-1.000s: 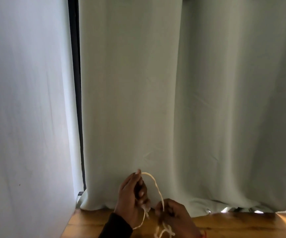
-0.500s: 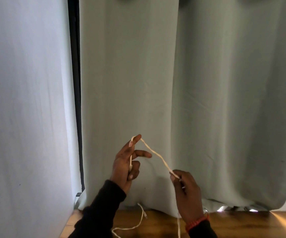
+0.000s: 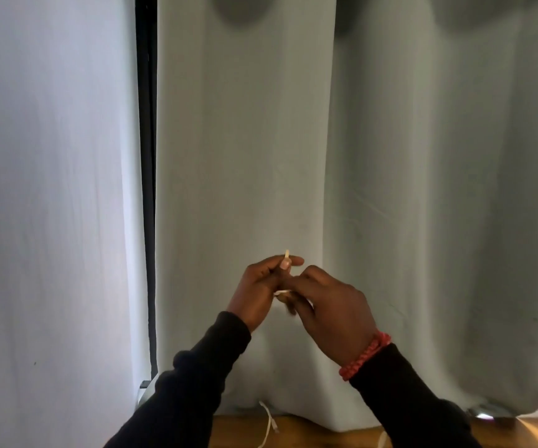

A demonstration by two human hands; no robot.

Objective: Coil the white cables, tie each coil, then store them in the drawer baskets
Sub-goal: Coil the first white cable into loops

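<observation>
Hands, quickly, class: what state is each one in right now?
Left hand: closed, pinching the white cable.
Right hand: closed, gripping the same cable.

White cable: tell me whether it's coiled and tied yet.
Not yet. The left hand and right hand pinch a bit of white cable between them; loose cable trails below. No tie shows.

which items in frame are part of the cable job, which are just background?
Job:
- white cable, pinched in the left hand, loose end trailing on the wooden surface
- right hand, fingers curled at the cable

Background:
- pale green curtain
- white wall
- dark window frame
- red bracelet
</observation>
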